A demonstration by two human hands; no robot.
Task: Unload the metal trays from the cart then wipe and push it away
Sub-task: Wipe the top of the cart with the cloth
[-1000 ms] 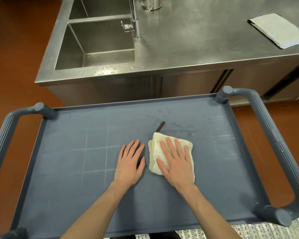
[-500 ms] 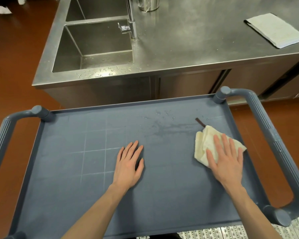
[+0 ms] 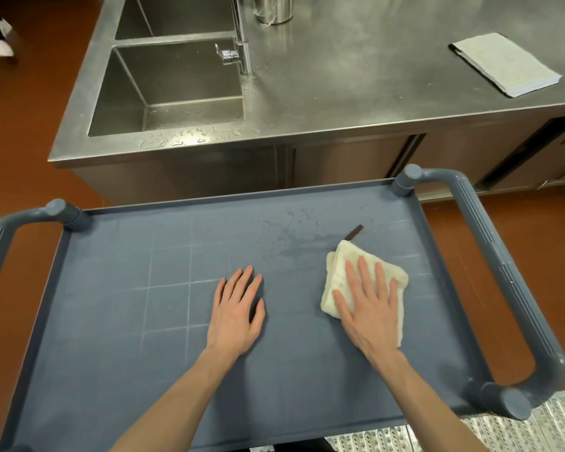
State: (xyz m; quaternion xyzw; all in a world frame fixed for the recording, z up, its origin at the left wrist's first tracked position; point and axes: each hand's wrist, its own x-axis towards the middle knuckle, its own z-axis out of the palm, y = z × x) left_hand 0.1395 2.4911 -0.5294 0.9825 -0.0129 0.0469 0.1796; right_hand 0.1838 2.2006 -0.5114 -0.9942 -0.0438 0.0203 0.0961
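The grey-blue cart [image 3: 111, 321] fills the lower view, its flat top bare of trays and damp near the back right. A folded cream cloth [image 3: 340, 275] with a dark tag lies on the cart's right half. My right hand [image 3: 369, 308] presses flat on the cloth with straight, spread fingers. My left hand [image 3: 235, 308] rests flat on the cart top near the middle, fingers straight, holding nothing. No metal trays are in view.
A steel counter [image 3: 356, 76] with a double sink [image 3: 177, 89] and tap [image 3: 242, 50] stands just beyond the cart. A notepad [image 3: 506, 63] and a metal container [image 3: 273, 8] sit on it. Cart handles [image 3: 509, 272] flank both sides. Red floor [image 3: 30, 109] lies to the left.
My right hand swept the cloth from the cart's middle out to the right, then back a little toward the centre. My left hand stayed flat in place.
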